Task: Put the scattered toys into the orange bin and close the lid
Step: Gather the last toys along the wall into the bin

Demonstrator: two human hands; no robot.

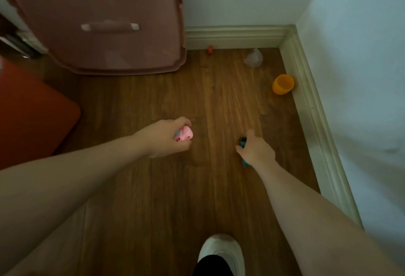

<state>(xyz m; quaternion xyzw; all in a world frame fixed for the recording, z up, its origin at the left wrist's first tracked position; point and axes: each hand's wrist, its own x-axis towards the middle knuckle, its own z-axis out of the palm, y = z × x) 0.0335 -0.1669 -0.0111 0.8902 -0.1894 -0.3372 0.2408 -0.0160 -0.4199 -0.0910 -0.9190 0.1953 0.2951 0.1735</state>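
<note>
My left hand [166, 137] is closed around a small pink toy figure [185, 135] above the wooden floor. My right hand [256, 148] grips a teal toy [243, 144], mostly hidden under my palm, low at the floor. The orange bin [32, 111] shows at the left edge, only its side and corner in view. A pinkish-brown lid with a handle [96, 21] leans upright against the wall at the upper left. An orange cup [283, 84] lies by the right skirting board. A small red toy [210, 49] sits at the back skirting.
A crumpled clear plastic piece [254, 58] lies near the room's corner. White skirting boards [311, 105] and walls close the floor at the back and right. My white shoe [221, 251] stands at the bottom middle. Dark items [19, 43] sit left of the lid.
</note>
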